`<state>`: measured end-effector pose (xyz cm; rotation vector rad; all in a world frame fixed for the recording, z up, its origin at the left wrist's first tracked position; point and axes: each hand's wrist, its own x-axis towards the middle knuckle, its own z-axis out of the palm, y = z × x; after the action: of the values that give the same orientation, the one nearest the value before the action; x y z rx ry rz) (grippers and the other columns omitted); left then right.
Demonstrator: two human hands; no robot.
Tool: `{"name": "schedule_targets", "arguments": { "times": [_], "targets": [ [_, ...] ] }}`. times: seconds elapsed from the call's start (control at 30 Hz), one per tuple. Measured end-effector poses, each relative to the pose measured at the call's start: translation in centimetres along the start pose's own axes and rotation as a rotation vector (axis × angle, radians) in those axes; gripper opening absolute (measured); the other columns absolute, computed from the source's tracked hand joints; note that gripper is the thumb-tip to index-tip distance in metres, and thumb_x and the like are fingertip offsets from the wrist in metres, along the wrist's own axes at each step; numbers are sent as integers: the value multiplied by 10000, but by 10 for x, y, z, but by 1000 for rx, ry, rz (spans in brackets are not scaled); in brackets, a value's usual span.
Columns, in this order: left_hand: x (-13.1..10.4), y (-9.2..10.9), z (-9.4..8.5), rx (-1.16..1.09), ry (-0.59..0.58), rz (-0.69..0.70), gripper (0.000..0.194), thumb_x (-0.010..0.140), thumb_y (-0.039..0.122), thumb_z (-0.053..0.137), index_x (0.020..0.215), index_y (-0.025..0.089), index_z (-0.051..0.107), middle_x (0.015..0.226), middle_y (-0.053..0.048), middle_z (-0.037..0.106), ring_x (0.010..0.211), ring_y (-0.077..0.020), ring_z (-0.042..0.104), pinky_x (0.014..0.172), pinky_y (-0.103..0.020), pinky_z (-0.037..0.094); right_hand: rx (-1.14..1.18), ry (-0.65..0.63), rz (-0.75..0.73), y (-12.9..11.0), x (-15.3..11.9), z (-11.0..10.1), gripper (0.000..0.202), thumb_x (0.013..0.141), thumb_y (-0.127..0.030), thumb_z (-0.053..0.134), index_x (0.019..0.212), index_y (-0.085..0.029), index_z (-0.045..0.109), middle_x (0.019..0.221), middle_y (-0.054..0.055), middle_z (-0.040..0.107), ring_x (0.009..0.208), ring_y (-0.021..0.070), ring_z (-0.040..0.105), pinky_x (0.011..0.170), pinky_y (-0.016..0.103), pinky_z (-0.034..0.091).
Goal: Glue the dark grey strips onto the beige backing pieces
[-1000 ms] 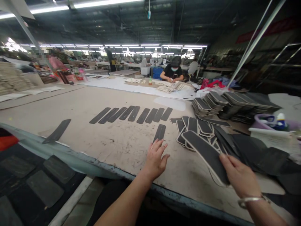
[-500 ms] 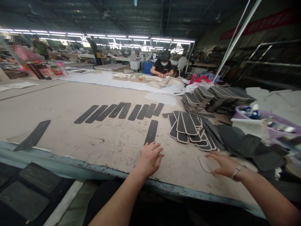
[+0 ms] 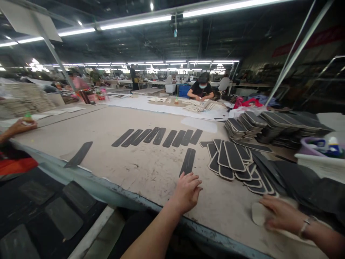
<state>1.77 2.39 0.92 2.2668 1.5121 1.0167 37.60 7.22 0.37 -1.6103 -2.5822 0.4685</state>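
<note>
My left hand (image 3: 188,190) rests low over the table, fingers loosely stretched out and holding nothing. Its fingertips meet the near end of a narrow dark strip with rounded corners (image 3: 188,162); whether they press on it I cannot tell. At the lower right, my right hand (image 3: 283,215), with a bangle at the wrist, grips a pale rounded panel (image 3: 258,214) between thumb and fingers, slightly blurred. Beyond that hand lies a loose pile of dark pieces with pale edges (image 3: 234,156). Several dark strips (image 3: 170,139) lie in a slanted row across the table's middle.
Neat stacks of dark-topped pieces (image 3: 252,122) stand at the back right, near a white basket (image 3: 318,162). Another strip (image 3: 79,154) lies by the front edge. At left, a co-worker's hand (image 3: 25,125) holds a small bottle. Dark panels (image 3: 64,218) lie lower left.
The view has turned left and tipped up, bringing in the co-worker's hand. My right hand has closed on the pale panel and shifted it. My left hand stays by the strip.
</note>
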Motion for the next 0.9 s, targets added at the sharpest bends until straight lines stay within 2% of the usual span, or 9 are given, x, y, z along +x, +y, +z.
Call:
{"name": "schedule_targets", "arguments": {
  "times": [0.1,0.17,0.23,0.27,0.37,0.43,0.6,0.77,0.9],
  "targets": [
    [2,0,-2,-31,56,-17,202,819,256,522,995,247,619,1114,-26,612,1137,-219,472,1025,-477,272,113,-214,-157,-42,8,-7,102,661,-291,610,668,-204,557,747,28,553,709,180,531,654,294,409],
    [3,1,-4,-44,84,-21,183,825,263,518,971,243,628,1085,-29,624,1119,-213,486,1025,-463,270,170,-226,-242,-78,18,-4,143,748,-327,559,690,-196,556,749,19,547,714,163,529,657,283,420],
    [5,2,-7,-42,105,-24,164,827,260,521,944,242,634,1044,-25,637,1088,-206,505,1024,-448,268,214,-173,-297,-111,28,8,132,791,-311,521,779,-200,592,797,26,560,764,161,539,698,281,441],
    [6,1,-9,-32,116,-30,155,828,258,521,930,242,636,1021,-22,643,1064,-200,517,1022,-440,268,215,-107,-308,-124,32,15,152,789,-291,524,885,-207,606,881,41,571,833,170,544,752,293,448],
    [8,-4,-16,27,145,-82,150,837,253,506,899,236,642,943,-17,648,953,-175,557,994,-398,306,143,142,-287,-146,33,36,419,772,-246,534,1189,-229,513,1159,90,508,1062,217,486,913,366,415],
    [7,-11,-23,99,128,-135,164,840,260,500,902,230,648,905,-23,640,895,-169,562,926,-354,369,88,239,-276,-146,22,45,485,776,-263,532,1256,-253,462,1244,96,460,1130,239,449,946,398,406],
    [5,-31,-29,345,-66,-238,205,843,280,482,872,227,678,843,-46,609,831,-185,553,773,-317,419,74,286,-263,-118,-16,56,420,809,-331,505,1228,-308,487,1240,64,492,1088,229,510,888,373,480],
    [9,-30,-11,464,-282,-209,203,829,224,479,862,220,679,866,-71,589,847,-203,542,769,-339,392,149,287,-195,-102,-35,60,387,840,-334,472,1225,-296,475,1183,45,546,1031,190,554,857,317,501],
    [16,-26,5,545,-369,-137,207,831,184,446,813,199,652,851,-77,567,840,-217,532,755,-355,383,226,270,-207,-103,-35,51,362,858,-293,449,1219,-279,463,1144,41,566,1008,163,558,845,281,494]
  ]
}}
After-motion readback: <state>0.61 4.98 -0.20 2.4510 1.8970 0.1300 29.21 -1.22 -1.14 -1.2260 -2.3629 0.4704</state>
